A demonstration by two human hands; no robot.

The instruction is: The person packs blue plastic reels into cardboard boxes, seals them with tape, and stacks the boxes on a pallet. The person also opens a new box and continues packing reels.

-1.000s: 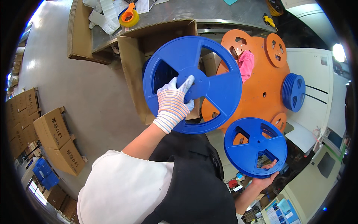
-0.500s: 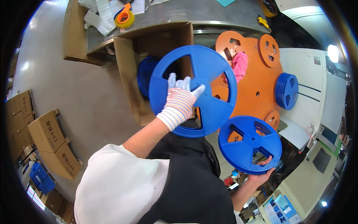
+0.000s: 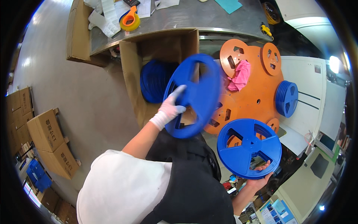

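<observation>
Fingers [image 3: 178, 92] of the gloved left hand [image 3: 167, 110] grip a tilted blue reel [image 3: 204, 87] in front of the right side of the cardboard box [image 3: 129, 71]; farther right of that box, the bare right hand [image 3: 259, 182] clasps a second blue reel [image 3: 246, 146] by its lower rim.

Left reel [image 3: 194, 93]: blue, spoked, blurred; steeply tilted, gripped at its left side by the left hand [image 3: 169, 108]. Right reel [image 3: 247, 148]: blue, three openings, face toward camera, gripped at its lower rim by the right hand [image 3: 262, 176].
</observation>
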